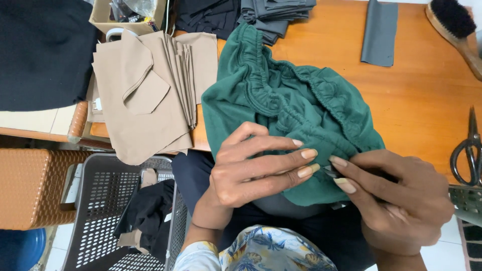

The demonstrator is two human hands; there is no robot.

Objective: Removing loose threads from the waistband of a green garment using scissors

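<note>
Green garment [296, 108] with a gathered elastic waistband lies bunched on the orange-brown wooden table [427, 85], its lower edge hanging off the table front toward my lap, right under both my hands. My left hand [251, 168] lies on that lower edge, fingers stretched out flat and pointing right, fingertips pressing the cloth. My right hand [401, 193] comes in from the right, thumb and forefinger pinched shut on a small dark bit at the garment's edge, touching my left fingertips. Can't tell what that bit is; too small, half covered by fingers. Left of the garment, a stack of tan fabric pieces [150, 85]. Black-handled scissors [469, 153] lie at the right table edge, partly cut off. Grey fabric strip [380, 32] and wooden brush [457, 30] sit at the far right. Grey perforated basket [103, 211] below left holds dark cloth.
</note>
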